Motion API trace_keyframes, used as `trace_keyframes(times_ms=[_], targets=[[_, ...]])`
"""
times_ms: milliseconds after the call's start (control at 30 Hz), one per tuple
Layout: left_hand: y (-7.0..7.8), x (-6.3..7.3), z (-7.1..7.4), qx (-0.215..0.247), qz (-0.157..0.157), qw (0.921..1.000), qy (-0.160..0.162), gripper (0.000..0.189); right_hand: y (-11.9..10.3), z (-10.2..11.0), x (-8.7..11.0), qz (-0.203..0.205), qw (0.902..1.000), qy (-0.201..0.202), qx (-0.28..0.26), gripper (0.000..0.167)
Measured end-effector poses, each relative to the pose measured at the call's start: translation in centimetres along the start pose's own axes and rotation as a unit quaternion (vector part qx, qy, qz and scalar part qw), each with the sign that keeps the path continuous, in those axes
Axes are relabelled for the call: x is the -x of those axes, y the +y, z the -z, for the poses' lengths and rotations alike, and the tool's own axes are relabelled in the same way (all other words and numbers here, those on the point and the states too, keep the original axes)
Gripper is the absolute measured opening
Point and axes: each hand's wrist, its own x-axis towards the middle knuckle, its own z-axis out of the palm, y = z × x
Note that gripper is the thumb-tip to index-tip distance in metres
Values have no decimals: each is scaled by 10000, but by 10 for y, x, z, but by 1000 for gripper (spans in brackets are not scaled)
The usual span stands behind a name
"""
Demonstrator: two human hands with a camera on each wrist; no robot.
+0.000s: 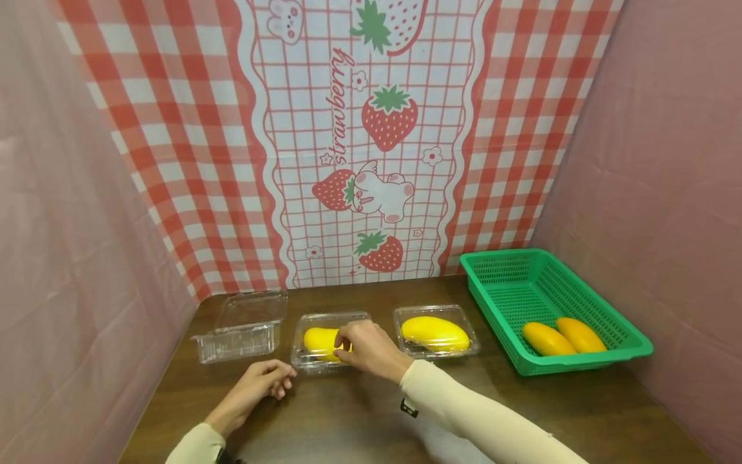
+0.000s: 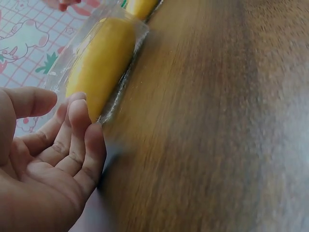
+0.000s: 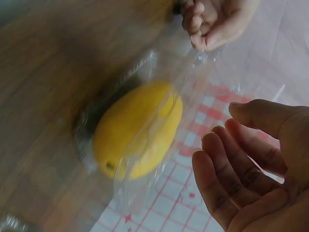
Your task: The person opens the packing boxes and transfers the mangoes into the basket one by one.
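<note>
A yellow mango (image 1: 317, 340) lies inside the middle clear plastic box (image 1: 297, 351), under its transparent lid. Whether the lid is fastened I cannot tell. Over the right part of this box hovers my right hand (image 1: 373, 348), its fingers loosely bent and nothing between them; the right wrist view shows the mango (image 3: 140, 130) just beyond the fingertips. My left hand (image 1: 261, 385) is by the box's front left corner, palm turned inward and fingers relaxed. In the left wrist view its fingertips (image 2: 79, 108) are close to the box; contact is unclear.
On the right, a second clear box (image 1: 472, 345) contains another mango (image 1: 435, 333). An open clear box (image 1: 237, 341) with a raised lid stands at the left. Two mangoes (image 1: 580, 335) lie in a green basket (image 1: 493, 312) at far right. A checked strawberry cloth (image 1: 359, 258) hangs behind.
</note>
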Motion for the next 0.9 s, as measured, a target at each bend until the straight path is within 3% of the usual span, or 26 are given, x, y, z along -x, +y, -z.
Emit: trace_keyframes(times_ms=[167, 533, 900], targets=[[2, -3, -3, 99, 18, 9998, 162, 36, -14, -15, -13, 38, 9995, -208, 226, 10], [-1, -11, -5, 466, 93, 9979, 438, 29, -33, -36, -33, 271, 9961, -157, 823, 8], [-2, -14, -6, 532, 120, 9983, 218, 26, -38, -50, -36, 484, 9842, -44, 1704, 12]])
